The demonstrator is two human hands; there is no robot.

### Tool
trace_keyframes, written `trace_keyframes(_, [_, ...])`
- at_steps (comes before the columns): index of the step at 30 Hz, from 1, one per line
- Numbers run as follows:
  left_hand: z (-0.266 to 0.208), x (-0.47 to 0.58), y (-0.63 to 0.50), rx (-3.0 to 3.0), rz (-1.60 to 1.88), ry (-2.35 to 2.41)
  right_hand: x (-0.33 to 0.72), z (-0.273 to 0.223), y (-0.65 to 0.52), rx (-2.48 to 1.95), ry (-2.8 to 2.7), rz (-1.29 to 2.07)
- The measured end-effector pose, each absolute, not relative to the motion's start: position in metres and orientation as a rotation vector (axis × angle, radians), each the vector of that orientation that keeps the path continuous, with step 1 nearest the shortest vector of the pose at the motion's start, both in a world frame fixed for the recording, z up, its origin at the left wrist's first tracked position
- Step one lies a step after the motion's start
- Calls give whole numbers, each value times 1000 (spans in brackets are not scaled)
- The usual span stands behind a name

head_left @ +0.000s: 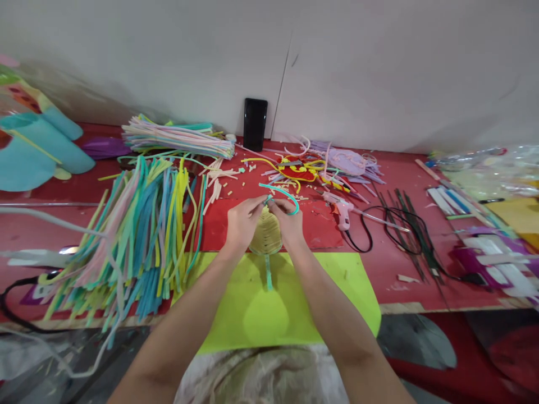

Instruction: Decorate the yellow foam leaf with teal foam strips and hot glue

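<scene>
Both hands meet at the far tip of a leaf-shaped piece made of yellow pipe cleaners (265,233), which has a pale green stem (268,272) pointing toward me. My left hand (244,220) pinches the tip from the left, its fingers closed. From the right, my right hand (287,220) has its fingers closed on a turquoise pipe cleaner (290,196) at that same tip. The loose end of this pipe cleaner curves up and back over to the left. Exactly how it joins the leaf is hidden by my fingertips.
Beneath lies a lime-green sheet (269,325) on the red table. Pipe cleaner bundles (143,235) fill the left side. A pink glue gun (343,213) with a black cord lies right, near dark stems (408,224). A black phone (255,124) leans on the wall.
</scene>
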State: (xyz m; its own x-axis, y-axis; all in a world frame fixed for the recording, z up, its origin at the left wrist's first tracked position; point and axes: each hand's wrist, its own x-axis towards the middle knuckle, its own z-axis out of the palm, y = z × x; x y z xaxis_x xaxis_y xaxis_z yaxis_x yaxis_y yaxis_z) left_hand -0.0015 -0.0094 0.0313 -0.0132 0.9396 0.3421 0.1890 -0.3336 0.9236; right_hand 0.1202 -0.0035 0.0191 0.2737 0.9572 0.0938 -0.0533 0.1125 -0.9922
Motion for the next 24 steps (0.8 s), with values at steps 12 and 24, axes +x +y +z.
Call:
trace_keyframes(12, [35,-13,1,629,969,835,118,25,-11,-1123,-1268,720])
trace_keyframes(24, [40,-18,2,505,946,919,132,23,-10,-1124,-1542,530])
